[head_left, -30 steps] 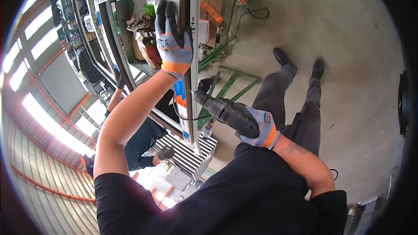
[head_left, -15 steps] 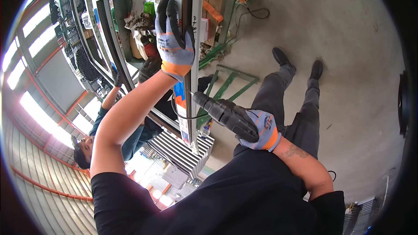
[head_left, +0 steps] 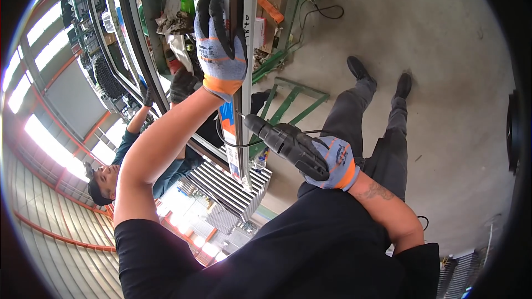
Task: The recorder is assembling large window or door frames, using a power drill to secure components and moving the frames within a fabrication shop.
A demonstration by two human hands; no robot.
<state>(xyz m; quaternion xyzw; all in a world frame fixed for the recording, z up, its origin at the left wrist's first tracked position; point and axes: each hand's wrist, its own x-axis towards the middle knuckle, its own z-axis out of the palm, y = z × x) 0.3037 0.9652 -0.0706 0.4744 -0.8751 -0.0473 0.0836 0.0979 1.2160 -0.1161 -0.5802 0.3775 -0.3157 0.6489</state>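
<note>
My left hand (head_left: 219,55), in a grey-blue glove with dark fingertips and an orange cuff, lies on a long metal frame (head_left: 250,5) with its fingers stretched out. A black power drill (head_left: 285,143) is gripped in my gloved right hand (head_left: 334,163), its cable looping behind it. The thin bit (head_left: 240,113) points at the side of the frame, just below my left wrist; whether it touches the metal, I cannot tell. Printed film in blue, orange and white (head_left: 229,116) covers part of the frame's face.
Across the frame, a co-worker in a dark cap (head_left: 100,185) has a dark-gloved hand (head_left: 183,86) inside the opening, by a red object (head_left: 175,66). Below stands a green metal stand (head_left: 299,102). Stacked pale profiles (head_left: 227,188) lie beyond the frame's near end. A cable (head_left: 327,8) lies on the floor.
The drill has risen slightly, its bit now nearer the frame's face. The co-worker's gloved hand and the red object have shifted left and down. My left hand stays on the frame.
</note>
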